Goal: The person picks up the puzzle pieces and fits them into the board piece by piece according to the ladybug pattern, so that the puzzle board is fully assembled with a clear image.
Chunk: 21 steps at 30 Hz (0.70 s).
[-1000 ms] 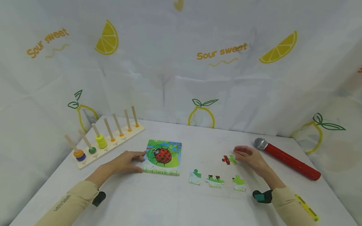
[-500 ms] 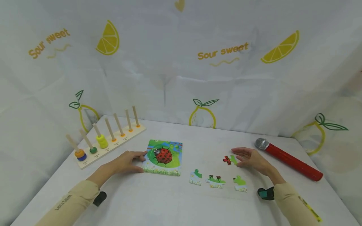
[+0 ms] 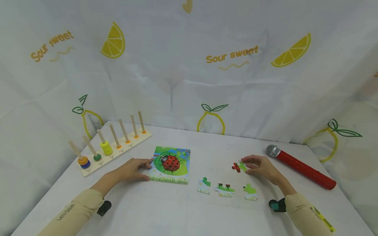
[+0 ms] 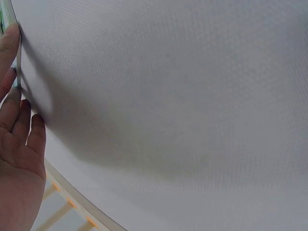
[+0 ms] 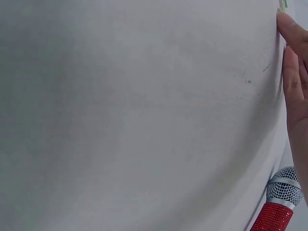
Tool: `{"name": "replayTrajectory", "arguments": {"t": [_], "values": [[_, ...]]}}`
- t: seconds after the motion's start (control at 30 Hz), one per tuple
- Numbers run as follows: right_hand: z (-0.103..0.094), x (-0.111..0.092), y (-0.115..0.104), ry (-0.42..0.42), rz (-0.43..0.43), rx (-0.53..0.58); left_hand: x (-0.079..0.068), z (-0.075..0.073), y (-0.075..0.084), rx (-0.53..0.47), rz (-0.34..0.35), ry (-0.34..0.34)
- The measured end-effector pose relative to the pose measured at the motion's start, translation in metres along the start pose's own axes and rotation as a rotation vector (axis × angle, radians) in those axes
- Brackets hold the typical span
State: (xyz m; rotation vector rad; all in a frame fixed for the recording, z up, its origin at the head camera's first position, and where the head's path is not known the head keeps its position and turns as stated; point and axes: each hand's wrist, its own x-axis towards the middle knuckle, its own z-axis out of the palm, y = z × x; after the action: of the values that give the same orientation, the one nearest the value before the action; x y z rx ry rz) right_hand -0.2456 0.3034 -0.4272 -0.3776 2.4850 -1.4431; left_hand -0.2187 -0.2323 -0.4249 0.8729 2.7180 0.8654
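Note:
A square ladybug puzzle (image 3: 170, 164) lies flat at the middle left in the head view. My left hand (image 3: 133, 169) rests at its left side, fingers and thumb touching the edge. In the left wrist view that hand (image 4: 21, 149) has its fingers fairly straight against the puzzle's side. My right hand (image 3: 262, 167) pinches a red and green puzzle piece (image 3: 242, 167) between thumb and fingers, low on the table. Nearer me lie three loose pieces: a left grassy one (image 3: 204, 186), a middle one (image 3: 224, 190) and a right green one (image 3: 250, 192).
A wooden peg counting stand (image 3: 113, 149) with a few coloured beads stands at the back left. Right of my right hand lies a red microphone (image 3: 301, 167). A white cloth with lemon prints (image 3: 177, 91) hangs behind the table (image 3: 165, 209).
My right fingers have come in around the red and green piece, which has shifted very slightly. The left hand and the ladybug puzzle stay in place.

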Motion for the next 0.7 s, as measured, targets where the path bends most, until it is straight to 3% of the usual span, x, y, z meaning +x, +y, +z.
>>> {"name": "replayTrajectory", "arguments": {"t": [0.27, 0.43, 0.7], "values": [[0.0009, 0.0008, 0.0012, -0.016, 0.001, 0.033, -0.0003, -0.0003, 0.0004, -0.004, -0.005, -0.003], [-0.0005, 0.0038, -0.0036, -0.040, -0.007, -0.002, -0.0009, -0.0005, -0.0002, -0.014, -0.014, -0.007], [0.0038, 0.0041, -0.0073, -0.017, 0.067, -0.065, -0.0004, -0.0002, 0.0003, -0.003, 0.009, 0.002]]}}
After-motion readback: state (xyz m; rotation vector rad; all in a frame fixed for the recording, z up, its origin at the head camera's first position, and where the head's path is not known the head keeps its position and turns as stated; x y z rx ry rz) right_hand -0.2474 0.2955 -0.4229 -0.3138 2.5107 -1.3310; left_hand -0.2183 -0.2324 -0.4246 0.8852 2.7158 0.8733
